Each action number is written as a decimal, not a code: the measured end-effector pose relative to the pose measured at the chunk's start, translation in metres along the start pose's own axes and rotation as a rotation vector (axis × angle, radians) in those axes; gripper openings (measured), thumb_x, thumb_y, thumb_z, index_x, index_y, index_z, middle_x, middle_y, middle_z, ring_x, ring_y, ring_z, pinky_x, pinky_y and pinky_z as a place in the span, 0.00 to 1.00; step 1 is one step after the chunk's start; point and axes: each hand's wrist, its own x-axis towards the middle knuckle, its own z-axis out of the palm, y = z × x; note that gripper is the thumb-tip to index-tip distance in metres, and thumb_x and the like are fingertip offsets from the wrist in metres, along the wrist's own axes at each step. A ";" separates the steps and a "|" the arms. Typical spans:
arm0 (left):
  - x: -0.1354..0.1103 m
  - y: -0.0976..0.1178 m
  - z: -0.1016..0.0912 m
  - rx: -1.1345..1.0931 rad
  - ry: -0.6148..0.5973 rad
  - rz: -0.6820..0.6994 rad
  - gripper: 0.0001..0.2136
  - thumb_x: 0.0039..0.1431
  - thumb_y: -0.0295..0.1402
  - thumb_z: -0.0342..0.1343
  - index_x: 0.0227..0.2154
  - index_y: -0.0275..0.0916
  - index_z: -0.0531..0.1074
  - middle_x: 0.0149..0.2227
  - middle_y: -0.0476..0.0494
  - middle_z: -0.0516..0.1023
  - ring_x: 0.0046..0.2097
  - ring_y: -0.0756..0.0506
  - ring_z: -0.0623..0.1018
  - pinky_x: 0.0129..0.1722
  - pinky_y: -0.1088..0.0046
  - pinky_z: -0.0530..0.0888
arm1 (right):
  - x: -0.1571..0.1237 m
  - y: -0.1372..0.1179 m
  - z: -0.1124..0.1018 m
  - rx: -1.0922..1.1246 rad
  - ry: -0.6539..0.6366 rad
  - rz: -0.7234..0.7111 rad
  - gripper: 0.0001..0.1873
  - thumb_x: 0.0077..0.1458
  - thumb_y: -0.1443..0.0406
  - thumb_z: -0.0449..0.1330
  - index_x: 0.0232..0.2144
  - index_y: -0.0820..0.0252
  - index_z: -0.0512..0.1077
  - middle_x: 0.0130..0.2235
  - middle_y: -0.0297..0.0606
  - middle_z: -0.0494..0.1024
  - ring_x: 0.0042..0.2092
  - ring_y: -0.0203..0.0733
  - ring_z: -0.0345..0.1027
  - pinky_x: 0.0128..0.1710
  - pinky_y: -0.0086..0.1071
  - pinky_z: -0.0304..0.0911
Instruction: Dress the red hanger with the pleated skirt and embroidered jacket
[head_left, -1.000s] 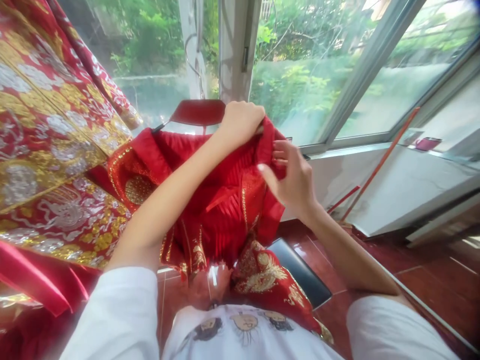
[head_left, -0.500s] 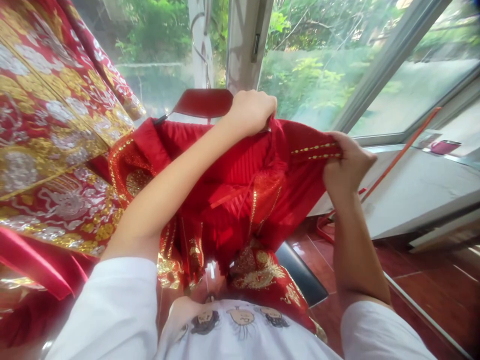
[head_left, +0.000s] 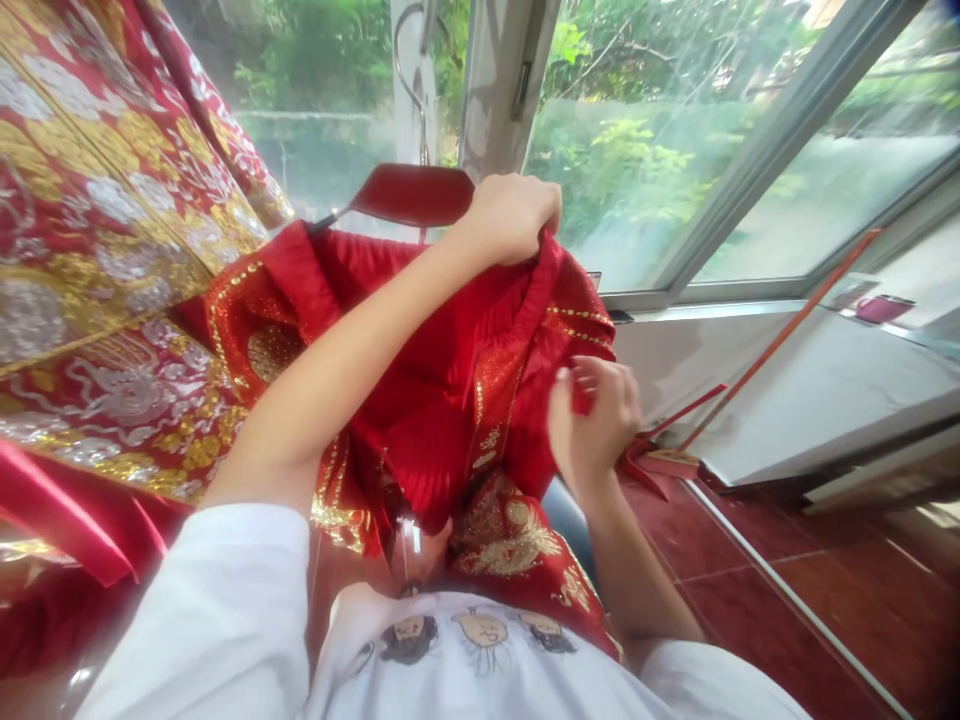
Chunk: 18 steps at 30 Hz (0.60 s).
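In the middle of the frame the red garment [head_left: 439, 370] hangs on its hanger [head_left: 412, 195], our left grip [head_left: 516, 215] clamped at its shoulder [head_left: 553, 268], probably to steady it, while our right grip [head_left: 600, 410], thumb and fingers apart, is at centre right.

Red garment [head_left: 450, 360], centre: lies partly hidden behind left forearm [head_left: 360, 350]. Left hand [head_left: 517, 215], upper centre: conceals own fingertips and right end of hanger [head_left: 412, 195]. Right hand [head_left: 600, 415], right of centre: blurs at fingers. Patterned cloth [head_left: 112, 190], upper left: runs past left and top edges. White shirt [head_left: 450, 680], bottom: runs off lower edge. Pink object [head_left: 885, 308], right: too small to identify.
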 end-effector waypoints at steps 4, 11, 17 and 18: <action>-0.012 -0.007 -0.006 -0.256 0.100 0.197 0.25 0.48 0.19 0.50 0.48 0.42 0.76 0.48 0.45 0.78 0.51 0.41 0.75 0.47 0.68 0.72 | 0.003 -0.019 0.027 -0.024 -0.302 0.139 0.21 0.57 0.54 0.54 0.47 0.62 0.68 0.42 0.50 0.75 0.39 0.52 0.71 0.39 0.43 0.65; -0.118 -0.061 -0.069 -0.236 0.514 0.108 0.16 0.59 0.26 0.49 0.48 0.30 0.74 0.49 0.43 0.78 0.49 0.48 0.76 0.53 0.73 0.71 | 0.038 0.000 -0.020 0.057 -0.494 0.053 0.13 0.56 0.55 0.57 0.28 0.57 0.73 0.25 0.38 0.75 0.27 0.41 0.67 0.31 0.34 0.62; -0.173 -0.137 -0.056 -0.211 0.133 -0.193 0.34 0.59 0.57 0.47 0.59 0.38 0.63 0.58 0.43 0.70 0.55 0.43 0.71 0.58 0.58 0.66 | 0.133 0.004 -0.029 0.094 -0.232 -0.555 0.32 0.51 0.55 0.65 0.55 0.62 0.70 0.55 0.47 0.72 0.58 0.52 0.63 0.59 0.47 0.56; -0.175 -0.145 -0.050 -0.226 0.101 -0.176 0.38 0.56 0.61 0.47 0.60 0.37 0.62 0.58 0.42 0.70 0.54 0.42 0.72 0.59 0.56 0.64 | 0.145 0.004 -0.019 0.155 -0.364 -0.646 0.35 0.52 0.57 0.65 0.59 0.64 0.66 0.58 0.48 0.69 0.61 0.51 0.60 0.62 0.46 0.54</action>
